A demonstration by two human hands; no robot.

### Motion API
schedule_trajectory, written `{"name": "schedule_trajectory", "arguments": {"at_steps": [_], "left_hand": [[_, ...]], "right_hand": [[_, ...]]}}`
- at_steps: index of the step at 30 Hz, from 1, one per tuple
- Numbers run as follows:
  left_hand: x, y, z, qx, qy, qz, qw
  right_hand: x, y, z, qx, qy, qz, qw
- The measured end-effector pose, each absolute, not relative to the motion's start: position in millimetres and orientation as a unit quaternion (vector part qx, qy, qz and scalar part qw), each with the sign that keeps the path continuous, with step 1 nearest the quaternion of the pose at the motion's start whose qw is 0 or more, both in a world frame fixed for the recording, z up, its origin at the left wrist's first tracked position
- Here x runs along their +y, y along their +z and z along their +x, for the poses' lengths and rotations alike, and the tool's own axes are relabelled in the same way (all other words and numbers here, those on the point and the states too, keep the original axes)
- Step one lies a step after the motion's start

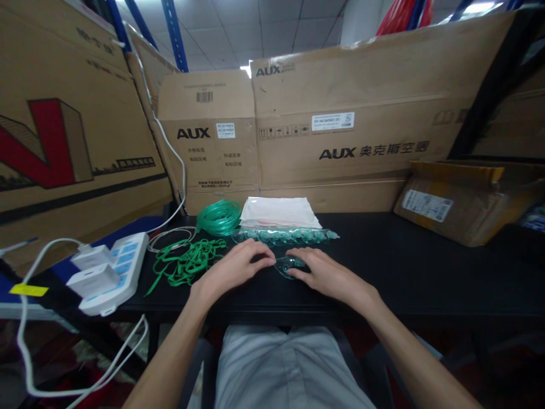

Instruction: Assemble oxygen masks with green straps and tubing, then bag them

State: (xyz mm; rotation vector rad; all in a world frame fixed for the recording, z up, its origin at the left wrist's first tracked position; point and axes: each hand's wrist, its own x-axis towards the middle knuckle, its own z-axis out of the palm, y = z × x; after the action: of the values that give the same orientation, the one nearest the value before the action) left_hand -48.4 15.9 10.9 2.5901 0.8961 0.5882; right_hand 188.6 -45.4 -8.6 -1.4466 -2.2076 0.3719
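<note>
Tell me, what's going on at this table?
A person sits at the black table with both hands at a clear green plastic piece. The right hand has fingers and thumb on it; the left hand is at its edge, though contact is unclear. Behind lies a row of clear green plastic; green tubing and green straps lie to the left.

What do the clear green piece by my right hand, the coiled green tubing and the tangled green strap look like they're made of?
Clear green piece: probably smooth plastic; see-through with highlights, stiffness unclear. Coiled green tubing: likely glossy, flexible plastic or rubber; translucent, shiny and looped. Tangled green strap: perhaps matte fabric or elastic; flat, opaque and limp.
</note>
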Motion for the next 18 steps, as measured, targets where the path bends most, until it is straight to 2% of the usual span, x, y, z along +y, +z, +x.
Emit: {"name": "schedule_trajectory", "arguments": {"at_steps": [9,18], "left_hand": [[14,7,-37,0.252,0.223,0.922,0.190],[17,5,-38,0.256,0.246,0.911,0.212]], "right_hand": [[-38,-10,195,-0.814,0.179,-0.494,0.247],[-43,5,189,-0.817,0.206,-0.479,0.246]]}}
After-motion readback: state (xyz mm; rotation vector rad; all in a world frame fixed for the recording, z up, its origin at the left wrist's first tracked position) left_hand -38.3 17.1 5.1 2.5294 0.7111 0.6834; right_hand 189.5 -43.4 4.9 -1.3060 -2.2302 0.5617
